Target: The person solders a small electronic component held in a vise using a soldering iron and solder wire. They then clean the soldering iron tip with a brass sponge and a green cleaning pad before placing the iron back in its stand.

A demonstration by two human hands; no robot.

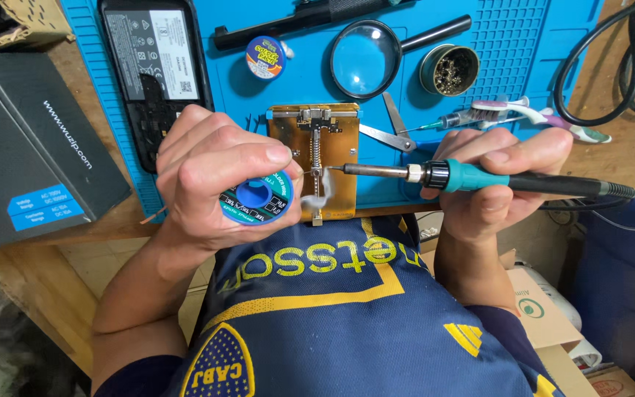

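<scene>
My left hand (214, 165) grips a small spool of solder (257, 200) with a green label, held just left of a gold-coloured board holder (336, 151) on the blue work mat (523, 51). My right hand (490, 176) holds a soldering iron (479, 179) with a teal and black handle. Its metal tip points left and meets the holder's middle, where a wisp of white smoke (316, 192) rises.
On the mat lie a black phone with its back open (152, 70), a small round tin (264, 57), a magnifying glass (367, 59), a tin of brass wool (448, 70), tweezers (391, 132) and a toothbrush (538, 114). A black box (31, 140) sits left; black cables (611, 66) right.
</scene>
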